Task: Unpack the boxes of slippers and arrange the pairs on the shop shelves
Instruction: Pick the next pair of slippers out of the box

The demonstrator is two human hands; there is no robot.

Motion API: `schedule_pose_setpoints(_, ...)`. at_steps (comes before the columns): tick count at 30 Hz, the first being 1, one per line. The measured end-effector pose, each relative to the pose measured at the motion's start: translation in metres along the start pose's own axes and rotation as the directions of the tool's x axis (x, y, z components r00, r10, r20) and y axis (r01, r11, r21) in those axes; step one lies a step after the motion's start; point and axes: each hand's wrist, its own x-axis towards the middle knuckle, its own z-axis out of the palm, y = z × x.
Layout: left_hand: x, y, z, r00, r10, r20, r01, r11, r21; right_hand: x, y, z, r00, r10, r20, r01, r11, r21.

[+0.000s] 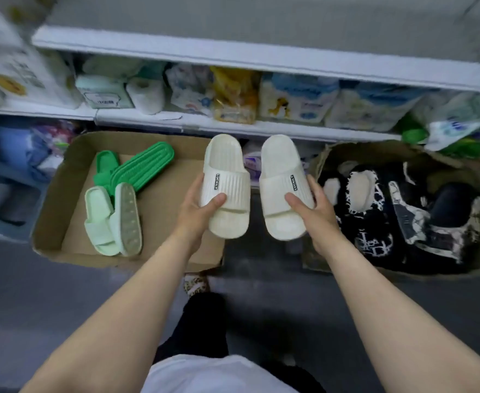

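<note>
A: Holding one cream slipper each, the hands sit above the gap between the two boxes. The left hand (197, 207) has its grip clamped on the left cream slipper (225, 188), thumb over the strap; the right hand (315, 207) grips the right cream slipper (282, 188) the same way.

B: And relative to the cardboard box (51, 222)?

A: Both slippers hang just right of it, toes toward the lower shelf (176, 120). Inside it lie a pale green pair (111, 219) and, behind them, a bright green pair (131, 168).

B: Further right?

A: A second box (318, 160), holding black-and-white fuzzy slippers (375, 222). The lower shelf behind carries packaged goods (295, 100).
</note>
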Motion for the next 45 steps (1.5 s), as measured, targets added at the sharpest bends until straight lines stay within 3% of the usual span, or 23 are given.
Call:
schedule_pose_setpoints(5, -0.060, 0.009, 0.141, 0.988, 0.049, 0.148, -0.047, 0.999, -0.015, -0.065, -0.025, -0.148, 0.976, -0.108, -0.190, 0.124, 0.990, 0.073)
schedule_pose_setpoints(9, -0.095, 0.023, 0.256, 0.945, 0.110, 0.307, -0.108, 0.994, -0.024, -0.108, -0.046, -0.262, 0.909, -0.199, -0.366, 0.242, 0.968, 0.073)
schedule_pose_setpoints(14, -0.126, 0.054, 0.374, 0.847, 0.139, 0.513, -0.138, 0.990, -0.040, -0.145, -0.074, -0.370, 0.792, -0.264, -0.550, 0.378, 0.920, 0.101)
schedule_pose_setpoints(19, -0.133, 0.082, 0.482, 0.720, 0.191, 0.667, -0.221, 0.974, -0.040, -0.162, -0.100, -0.460, 0.690, -0.332, -0.644, 0.488, 0.870, 0.075)
schedule_pose_setpoints(26, -0.128, 0.112, 0.646, 0.623, 0.211, 0.753, -0.191, 0.975, -0.115, -0.140, -0.156, -0.596, 0.557, -0.396, -0.730, 0.567, 0.824, -0.014)
schedule_pose_setpoints(33, -0.099, 0.166, 0.814, 0.498, 0.365, 0.787, -0.271, 0.927, -0.258, -0.090, -0.252, -0.735, 0.427, -0.486, -0.762, 0.633, 0.763, -0.132)
schedule_pose_setpoints(41, -0.075, 0.197, 0.941, 0.457, 0.385, 0.801, -0.269, 0.919, -0.289, -0.043, -0.303, -0.845, 0.325, -0.570, -0.755, 0.722, 0.665, -0.192)
schedule_pose_setpoints(45, -0.073, 0.214, 0.989, 0.398, 0.455, 0.796, -0.348, 0.878, -0.328, -0.018, -0.325, -0.890, 0.308, -0.597, -0.741, 0.789, 0.595, -0.151)
